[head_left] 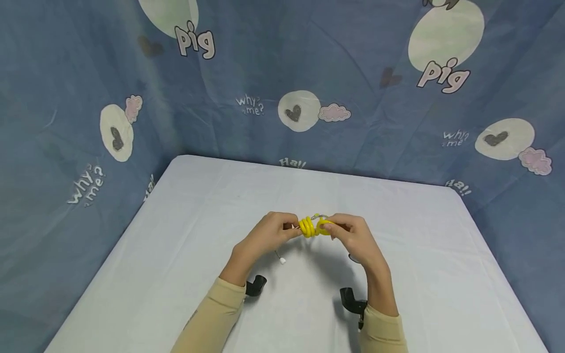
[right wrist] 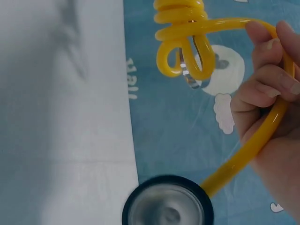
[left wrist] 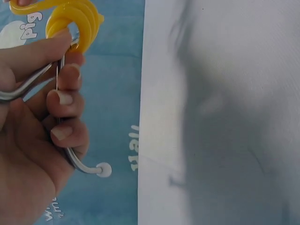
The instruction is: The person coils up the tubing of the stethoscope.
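Observation:
A stethoscope with yellow tubing is held above the white table between both hands. Its tubing (right wrist: 180,33) is wound in several coils around the metal part, with loops hanging below the coils in the right wrist view. My left hand (head_left: 270,234) grips the metal ear tubes just beside the coils; a white ear tip (left wrist: 104,169) sticks out below the fingers. With thumb and fingers, my right hand (head_left: 355,238) pinches the free stretch of tubing. From there it runs down to the round, dark-rimmed chest piece (right wrist: 168,208), which in the head view is mostly hidden behind the right wrist.
A white-covered table (head_left: 220,196) lies under the hands. Blue printed fabric (head_left: 247,59) hangs behind it and along the left side. Black camera mounts (head_left: 257,286) sit at both wrists, close over the table.

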A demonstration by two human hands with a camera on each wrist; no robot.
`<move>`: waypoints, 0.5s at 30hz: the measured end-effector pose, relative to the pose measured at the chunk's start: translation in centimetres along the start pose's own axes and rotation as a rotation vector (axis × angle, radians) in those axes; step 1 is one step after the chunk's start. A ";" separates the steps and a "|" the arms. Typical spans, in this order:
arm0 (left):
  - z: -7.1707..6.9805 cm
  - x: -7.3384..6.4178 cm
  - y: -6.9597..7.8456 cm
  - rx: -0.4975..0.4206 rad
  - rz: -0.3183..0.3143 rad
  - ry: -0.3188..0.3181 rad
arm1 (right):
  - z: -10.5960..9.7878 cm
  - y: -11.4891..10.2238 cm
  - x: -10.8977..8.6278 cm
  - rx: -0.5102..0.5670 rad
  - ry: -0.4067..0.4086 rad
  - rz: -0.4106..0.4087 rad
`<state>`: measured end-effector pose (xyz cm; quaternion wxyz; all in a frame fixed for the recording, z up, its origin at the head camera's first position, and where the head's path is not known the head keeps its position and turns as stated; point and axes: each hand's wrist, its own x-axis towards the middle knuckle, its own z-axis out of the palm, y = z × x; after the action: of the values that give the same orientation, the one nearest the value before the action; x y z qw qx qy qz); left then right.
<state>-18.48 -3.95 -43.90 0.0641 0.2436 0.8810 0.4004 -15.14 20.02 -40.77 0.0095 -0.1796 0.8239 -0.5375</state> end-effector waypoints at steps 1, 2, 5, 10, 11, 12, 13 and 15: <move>0.1 0.0 0.0 -0.003 0.009 -0.007 | 0.0 0.0 0.0 0.003 0.004 -0.010; 0.1 0.1 0.1 -0.006 0.015 -0.011 | -0.1 -0.1 0.0 0.007 0.007 -0.016; 0.1 0.1 0.1 -0.006 0.043 -0.025 | -0.2 -0.1 0.1 0.012 0.019 -0.029; 0.3 0.1 0.1 -0.025 0.103 -0.070 | -0.2 0.4 0.2 -0.025 0.069 -0.069; 0.4 0.1 0.2 -0.036 0.115 -0.083 | -0.2 0.5 0.2 -0.039 0.083 -0.078; 0.4 0.1 0.2 -0.046 0.128 -0.093 | -0.2 0.6 0.3 -0.048 0.093 -0.084; 0.4 0.1 0.3 -0.057 0.141 -0.102 | -0.2 0.7 0.3 -0.053 0.105 -0.085; 0.5 0.1 0.4 -0.079 0.165 -0.120 | -0.2 0.8 0.3 -0.066 0.126 -0.072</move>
<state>-18.27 -3.36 -43.91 0.0930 0.3361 0.8361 0.4234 -15.70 20.34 -41.31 -0.0677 -0.1749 0.8330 -0.5204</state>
